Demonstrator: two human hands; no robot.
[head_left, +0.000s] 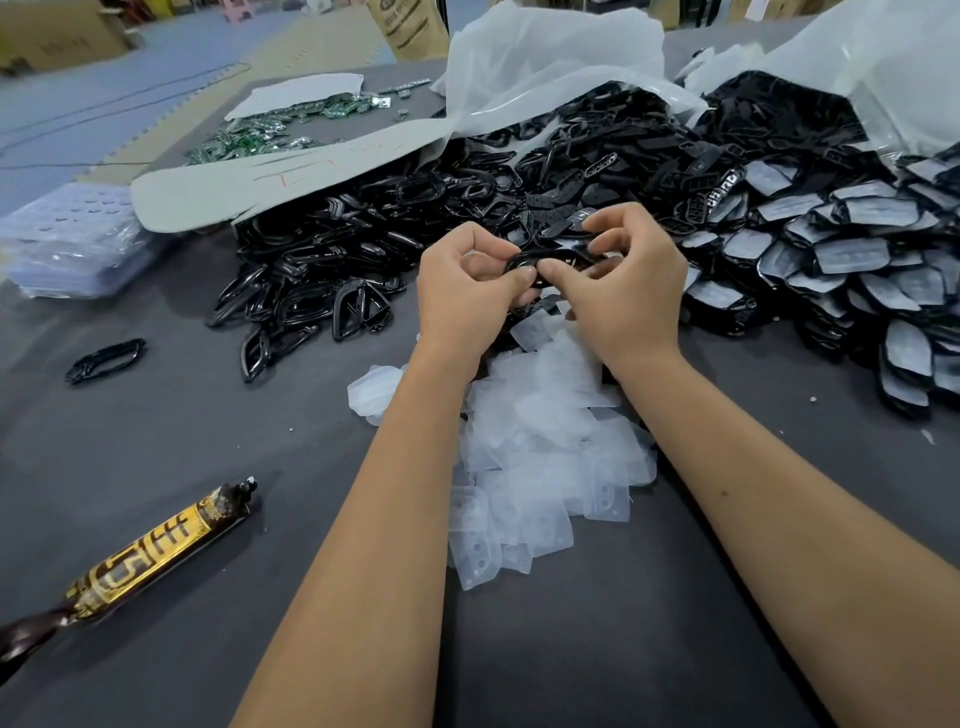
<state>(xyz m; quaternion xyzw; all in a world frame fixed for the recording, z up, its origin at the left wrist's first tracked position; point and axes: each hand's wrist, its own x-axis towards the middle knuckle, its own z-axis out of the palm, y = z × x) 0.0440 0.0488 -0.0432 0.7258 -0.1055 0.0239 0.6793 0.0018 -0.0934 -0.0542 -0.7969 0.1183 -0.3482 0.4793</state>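
Glossy black dominates: the black oval plastic frame piece (553, 258) matches the heap of shiny black plastic frames (322, 270) on the matt dark grey worktop (156, 441). The black plastic shells (857, 260) carry cloudy pale grey film faces edged in black. The translucent white plastic pads (535, 467) look milky, as do the crumpled white plastic bags (545, 62). The small green circuit boards (249, 137) glint silver. The gold foil-wrapped stick (150, 561) bears a dark brown angular maze pattern and dark brown twisted ends. The pale grey card sheet (270, 176) shows thin red pen strokes. The clear plastic trays (67, 244) are tinted blue.
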